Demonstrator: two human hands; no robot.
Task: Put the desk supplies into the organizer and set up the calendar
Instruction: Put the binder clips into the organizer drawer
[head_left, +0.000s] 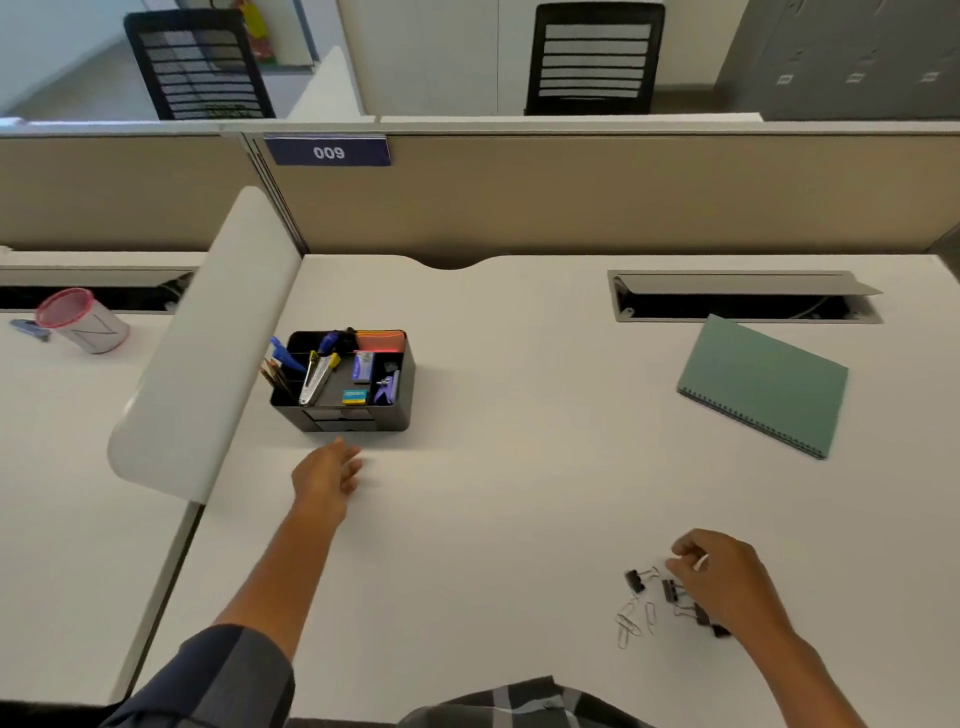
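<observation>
Left hand (328, 474) open, fingers relaxed, hovering just short of the black organizer (347, 382), not touching it. Right hand (724, 577) curled, pinching something small and pale at the fingertips — can't tell what. Binder clips (635, 579) and paper clips (629, 621) scattered just beside and partly under right hand, near front right edge of desk (493, 519). Organizer sits toward left edge by the white divider (208, 338), already holds stapler (318, 376), pens, small boxes. Green spiral-bound calendar (763, 384) lies flat toward back right corner, below cable tray (743, 296).
</observation>
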